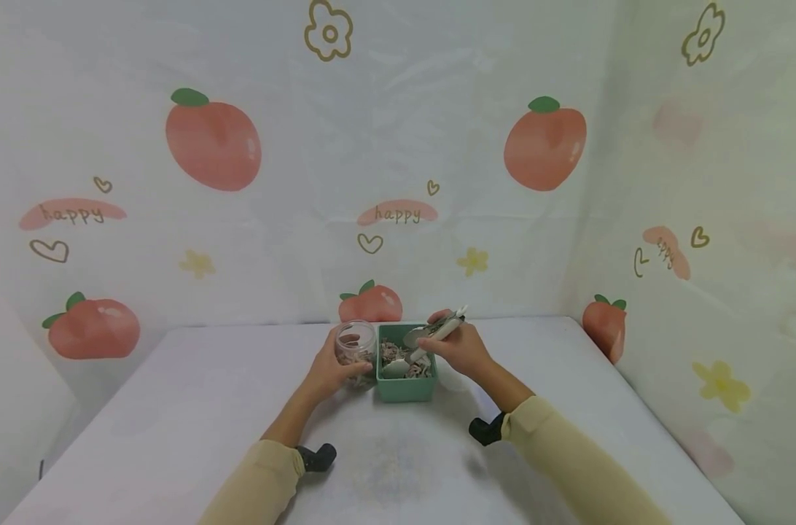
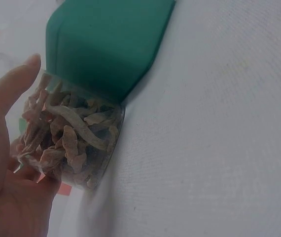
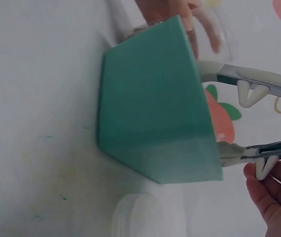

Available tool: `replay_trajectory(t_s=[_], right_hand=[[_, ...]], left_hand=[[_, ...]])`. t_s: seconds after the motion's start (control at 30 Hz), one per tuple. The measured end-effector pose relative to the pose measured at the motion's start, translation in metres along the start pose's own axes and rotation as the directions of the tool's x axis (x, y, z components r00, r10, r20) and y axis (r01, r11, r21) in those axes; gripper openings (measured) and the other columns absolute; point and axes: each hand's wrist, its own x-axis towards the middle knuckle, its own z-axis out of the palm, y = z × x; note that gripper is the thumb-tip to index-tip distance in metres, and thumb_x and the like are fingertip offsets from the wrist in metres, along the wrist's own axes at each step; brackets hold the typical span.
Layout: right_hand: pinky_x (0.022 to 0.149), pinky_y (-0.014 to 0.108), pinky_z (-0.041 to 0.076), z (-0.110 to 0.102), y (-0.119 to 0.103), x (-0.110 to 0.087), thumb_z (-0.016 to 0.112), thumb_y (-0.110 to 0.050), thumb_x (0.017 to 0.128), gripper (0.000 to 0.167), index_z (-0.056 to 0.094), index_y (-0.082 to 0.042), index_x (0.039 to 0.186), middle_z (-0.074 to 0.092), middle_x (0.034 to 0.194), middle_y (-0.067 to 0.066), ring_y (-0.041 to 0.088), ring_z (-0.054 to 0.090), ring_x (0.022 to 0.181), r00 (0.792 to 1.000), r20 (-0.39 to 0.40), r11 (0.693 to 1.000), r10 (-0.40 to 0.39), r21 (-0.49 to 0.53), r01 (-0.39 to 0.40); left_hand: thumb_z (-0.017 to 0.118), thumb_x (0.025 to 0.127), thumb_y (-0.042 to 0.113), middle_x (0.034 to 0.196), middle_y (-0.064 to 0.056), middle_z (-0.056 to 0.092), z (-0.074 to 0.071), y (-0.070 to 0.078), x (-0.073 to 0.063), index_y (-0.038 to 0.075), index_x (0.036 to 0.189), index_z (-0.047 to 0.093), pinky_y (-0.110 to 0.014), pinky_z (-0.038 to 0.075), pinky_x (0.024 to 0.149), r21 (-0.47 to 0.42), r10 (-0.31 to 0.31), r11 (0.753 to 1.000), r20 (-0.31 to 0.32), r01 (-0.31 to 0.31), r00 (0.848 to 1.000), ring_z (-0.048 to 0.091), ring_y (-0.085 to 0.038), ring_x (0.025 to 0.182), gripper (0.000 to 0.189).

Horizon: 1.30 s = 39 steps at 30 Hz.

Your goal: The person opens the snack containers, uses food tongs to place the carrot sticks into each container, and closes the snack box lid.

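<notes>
Head view: a person's left hand (image 1: 326,370) curls thumb and fingers around a clear jar (image 1: 364,356) partly filled with wrinkled, brownish dried strips (image 2: 71,133). Just right of the jar, on a white table (image 1: 385,481), stands a green open-topped box (image 1: 404,391) holding similar strips; whether jar and box touch is hard to tell. The right hand (image 1: 465,351) grips white-and-grey tongs (image 1: 445,331) above the box, thumb and fingers on their arms, the pale tips down inside — whether they pinch a strip cannot be seen. The tongs look light and stiff, probably springy, and best held partway along the arms, as now. The jar's smooth wall could be slippery, so a wide hold round its side suits it; the strips seem light, dry and perhaps brittle. The tongs slant from the right hand down toward the left — the box lies between both hands. Right wrist view: a pale round object (image 3: 148,217) is partly cropped near the box.
</notes>
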Motion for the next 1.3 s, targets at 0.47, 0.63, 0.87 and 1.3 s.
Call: replay_trajectory(t_s=[0.47,0.63,0.87,1.3], right_hand=[[0.059,0.033,0.045,0.015,0.008,0.008,0.078,-0.030,0.083,0.035,0.064,-0.009,0.106,0.065,0.079,0.001,0.018,0.056,0.068,0.994,-0.112,1.000,-0.011,-0.031,0.007],[0.057,0.032,0.045,0.021,0.011,0.008,0.078,-0.029,0.084,0.033,0.064,-0.007,0.104,0.064,0.074,-0.001,0.016,0.055,0.065,0.987,-0.151,0.997,-0.049,-0.068,0.039],[0.059,0.032,0.046,0.022,0.012,0.006,0.078,-0.024,0.084,0.026,0.066,-0.007,0.100,0.066,0.076,0.001,0.015,0.056,0.065,0.978,-0.192,0.997,-0.080,-0.035,0.074],[0.063,0.033,0.047,0.010,0.007,0.005,0.074,-0.024,0.087,0.018,0.066,-0.010,0.096,0.065,0.079,0.003,0.018,0.057,0.071,0.977,-0.215,0.997,0.004,0.080,0.013]], left_hand=[[0.085,0.076,0.022,0.137,-0.012,0.051,-0.002,-0.002,0.003,0.017,0.148,0.027,-0.050,0.036,0.104,0.007,0.009,1.000,0.001,-0.009,1.000,0.046,-0.029,0.127,0.092],[0.085,0.076,0.021,0.137,-0.012,0.051,-0.001,-0.003,0.002,0.016,0.148,0.027,-0.051,0.035,0.104,0.005,0.005,1.000,0.001,-0.005,1.000,0.046,-0.030,0.128,0.092],[0.085,0.076,0.020,0.138,-0.013,0.051,0.000,-0.004,0.002,0.017,0.148,0.026,-0.051,0.035,0.104,0.001,-0.003,1.000,0.004,0.003,1.000,0.046,-0.030,0.129,0.093],[0.084,0.077,0.022,0.138,-0.014,0.051,-0.001,-0.002,0.001,0.016,0.149,0.027,-0.051,0.037,0.103,-0.005,0.004,1.000,0.011,-0.004,1.000,0.046,-0.031,0.128,0.092]])
